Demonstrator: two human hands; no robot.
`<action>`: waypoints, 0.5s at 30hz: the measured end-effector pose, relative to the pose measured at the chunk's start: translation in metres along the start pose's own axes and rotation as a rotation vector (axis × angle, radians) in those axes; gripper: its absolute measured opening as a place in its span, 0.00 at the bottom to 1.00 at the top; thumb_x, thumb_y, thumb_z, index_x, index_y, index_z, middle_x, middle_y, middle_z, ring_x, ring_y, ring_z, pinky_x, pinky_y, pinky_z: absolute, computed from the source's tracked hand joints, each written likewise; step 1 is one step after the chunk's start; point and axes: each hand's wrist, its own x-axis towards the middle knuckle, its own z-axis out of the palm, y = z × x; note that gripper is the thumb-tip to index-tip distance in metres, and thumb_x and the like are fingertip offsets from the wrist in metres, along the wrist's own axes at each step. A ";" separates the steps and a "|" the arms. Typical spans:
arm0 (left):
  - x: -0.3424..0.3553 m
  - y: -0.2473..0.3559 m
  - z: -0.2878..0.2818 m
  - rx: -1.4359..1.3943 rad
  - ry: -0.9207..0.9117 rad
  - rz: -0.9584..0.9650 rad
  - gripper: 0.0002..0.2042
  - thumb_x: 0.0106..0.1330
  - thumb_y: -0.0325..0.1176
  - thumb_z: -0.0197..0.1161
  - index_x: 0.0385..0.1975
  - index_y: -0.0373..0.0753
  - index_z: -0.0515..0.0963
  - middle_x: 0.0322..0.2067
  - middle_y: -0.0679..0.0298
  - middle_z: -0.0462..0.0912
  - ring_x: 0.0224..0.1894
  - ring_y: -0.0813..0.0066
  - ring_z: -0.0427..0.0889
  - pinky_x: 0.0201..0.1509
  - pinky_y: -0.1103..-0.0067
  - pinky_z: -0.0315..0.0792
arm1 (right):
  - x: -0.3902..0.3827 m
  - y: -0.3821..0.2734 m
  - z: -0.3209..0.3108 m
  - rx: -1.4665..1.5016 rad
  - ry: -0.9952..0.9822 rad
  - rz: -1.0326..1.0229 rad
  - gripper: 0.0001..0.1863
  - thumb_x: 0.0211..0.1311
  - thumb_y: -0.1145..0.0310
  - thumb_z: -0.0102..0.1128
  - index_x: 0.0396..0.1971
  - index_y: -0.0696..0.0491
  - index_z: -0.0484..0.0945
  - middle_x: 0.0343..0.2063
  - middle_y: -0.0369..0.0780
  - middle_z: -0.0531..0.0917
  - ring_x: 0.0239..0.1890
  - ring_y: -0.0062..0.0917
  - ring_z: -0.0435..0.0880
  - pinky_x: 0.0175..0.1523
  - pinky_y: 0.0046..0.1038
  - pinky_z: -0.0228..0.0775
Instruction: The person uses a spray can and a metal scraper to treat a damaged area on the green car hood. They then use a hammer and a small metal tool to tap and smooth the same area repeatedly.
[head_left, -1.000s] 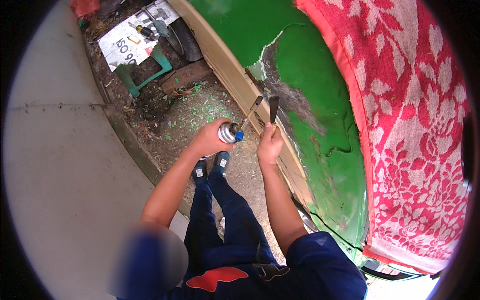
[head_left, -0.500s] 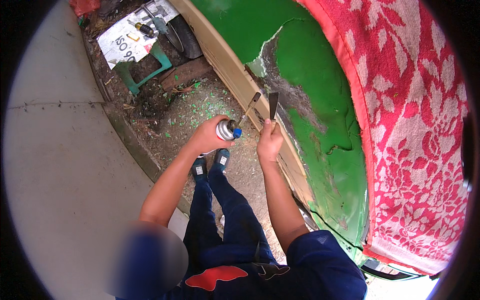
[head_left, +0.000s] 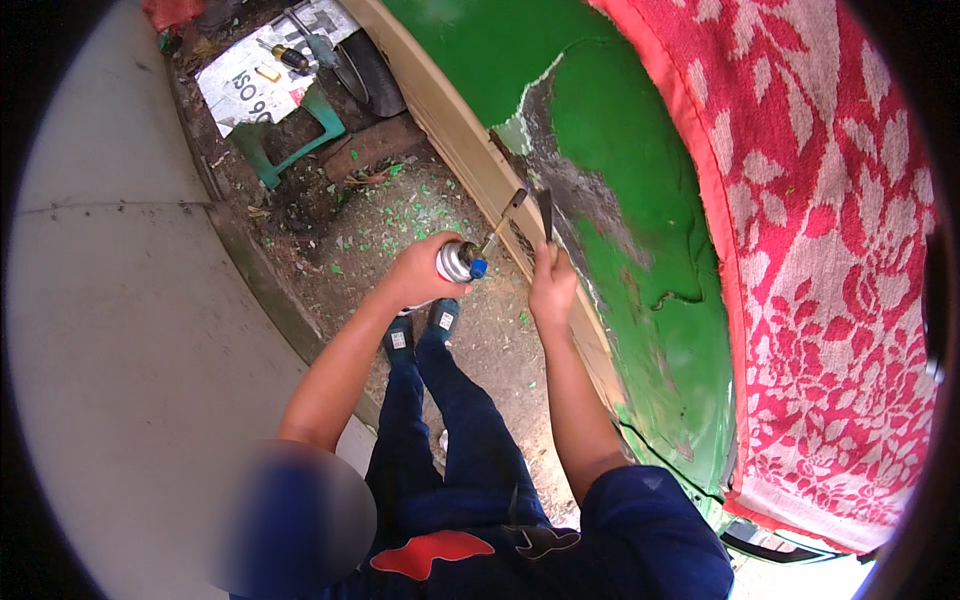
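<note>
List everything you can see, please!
Torch: 1, silver with blue knob, centre
Scraper: 1, dark, right of torch
Body panel: 1, green and grey, centre right
Cloth: 1, red and pale, far right
Strip: 1, tan, along panel
Sheet: 1, white, upper left
Screwdriver: 1, black and yellow, on sheet
Wheel: 1, dark, beside sheet
Frame: 1, green, below sheet
Block: 1, brown, below wheel
Flakes: many, green, ground
Surface: 1, grey, left
Unclear item: 1, red, top left
Shoes: 2, dark, below torch
Left hand: 1, around torch
Right hand: 1, holding scraper

Blowtorch (head_left: 464, 260) beside dark scraper (head_left: 545, 215), apparently edge-on
</note>
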 end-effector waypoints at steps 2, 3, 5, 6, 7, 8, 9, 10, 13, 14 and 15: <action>0.002 0.003 0.001 0.002 0.009 0.017 0.36 0.39 0.39 0.80 0.52 0.36 0.74 0.45 0.53 0.82 0.48 0.61 0.83 0.55 0.70 0.75 | 0.010 -0.014 0.005 -0.060 -0.001 -0.051 0.20 0.70 0.56 0.56 0.30 0.61 0.76 0.16 0.44 0.76 0.19 0.30 0.73 0.30 0.35 0.67; 0.001 0.005 0.001 0.015 0.022 0.016 0.36 0.39 0.39 0.81 0.52 0.36 0.74 0.45 0.53 0.82 0.48 0.61 0.83 0.54 0.71 0.75 | 0.005 -0.012 0.004 -0.025 -0.003 -0.021 0.20 0.70 0.56 0.56 0.30 0.61 0.76 0.17 0.45 0.76 0.20 0.31 0.74 0.30 0.36 0.67; 0.003 0.004 -0.002 0.019 0.047 0.016 0.37 0.39 0.39 0.81 0.53 0.36 0.74 0.45 0.54 0.82 0.47 0.62 0.83 0.54 0.71 0.75 | -0.002 -0.005 0.005 -0.014 0.002 0.053 0.19 0.70 0.57 0.56 0.34 0.62 0.77 0.19 0.51 0.78 0.23 0.42 0.79 0.30 0.40 0.68; 0.003 0.003 -0.001 0.006 0.051 0.018 0.37 0.39 0.39 0.81 0.53 0.36 0.74 0.44 0.54 0.82 0.47 0.62 0.83 0.54 0.71 0.75 | -0.007 -0.005 0.002 -0.015 0.007 0.096 0.18 0.69 0.58 0.56 0.36 0.62 0.77 0.20 0.53 0.79 0.24 0.48 0.81 0.30 0.42 0.69; 0.003 0.001 0.000 -0.008 0.055 0.020 0.37 0.39 0.39 0.81 0.53 0.36 0.74 0.44 0.54 0.83 0.47 0.62 0.84 0.54 0.72 0.75 | -0.003 -0.006 0.007 0.013 0.017 0.090 0.18 0.70 0.58 0.56 0.36 0.62 0.77 0.21 0.53 0.79 0.25 0.47 0.81 0.31 0.41 0.69; 0.002 0.000 0.001 -0.018 0.047 0.014 0.37 0.39 0.39 0.81 0.53 0.36 0.74 0.44 0.54 0.83 0.47 0.63 0.84 0.54 0.72 0.75 | -0.001 -0.008 0.013 0.007 0.003 0.102 0.18 0.70 0.58 0.56 0.36 0.62 0.77 0.21 0.53 0.79 0.25 0.46 0.81 0.31 0.41 0.69; 0.003 -0.002 0.000 -0.023 0.043 0.010 0.37 0.39 0.39 0.81 0.53 0.36 0.74 0.44 0.54 0.83 0.47 0.63 0.84 0.54 0.72 0.75 | 0.004 -0.022 0.017 0.006 -0.013 0.111 0.18 0.70 0.59 0.56 0.36 0.62 0.77 0.21 0.53 0.79 0.25 0.46 0.82 0.31 0.41 0.69; 0.003 -0.003 -0.001 -0.027 0.039 0.006 0.37 0.39 0.39 0.81 0.53 0.36 0.74 0.44 0.54 0.83 0.47 0.63 0.84 0.54 0.72 0.75 | 0.006 -0.030 0.020 0.005 -0.029 0.121 0.18 0.70 0.59 0.56 0.36 0.63 0.77 0.21 0.52 0.80 0.25 0.45 0.82 0.31 0.41 0.70; 0.002 -0.001 -0.001 -0.022 0.059 -0.006 0.37 0.39 0.39 0.81 0.53 0.36 0.74 0.44 0.54 0.83 0.48 0.63 0.83 0.54 0.71 0.75 | -0.006 -0.005 0.029 0.096 0.058 0.094 0.18 0.71 0.59 0.55 0.36 0.62 0.77 0.20 0.50 0.79 0.23 0.39 0.79 0.31 0.38 0.69; 0.001 -0.001 -0.003 -0.016 0.053 -0.003 0.37 0.39 0.39 0.81 0.53 0.36 0.74 0.44 0.54 0.83 0.47 0.63 0.84 0.53 0.71 0.75 | -0.011 0.001 0.029 0.142 0.076 0.120 0.18 0.71 0.59 0.55 0.36 0.62 0.77 0.20 0.49 0.79 0.22 0.38 0.79 0.31 0.38 0.69; 0.002 -0.001 -0.004 -0.013 0.047 0.003 0.37 0.39 0.39 0.81 0.53 0.36 0.74 0.44 0.54 0.83 0.47 0.63 0.84 0.53 0.71 0.75 | -0.012 -0.008 0.023 0.121 0.022 0.212 0.18 0.71 0.59 0.55 0.38 0.62 0.77 0.20 0.49 0.79 0.22 0.37 0.77 0.31 0.38 0.68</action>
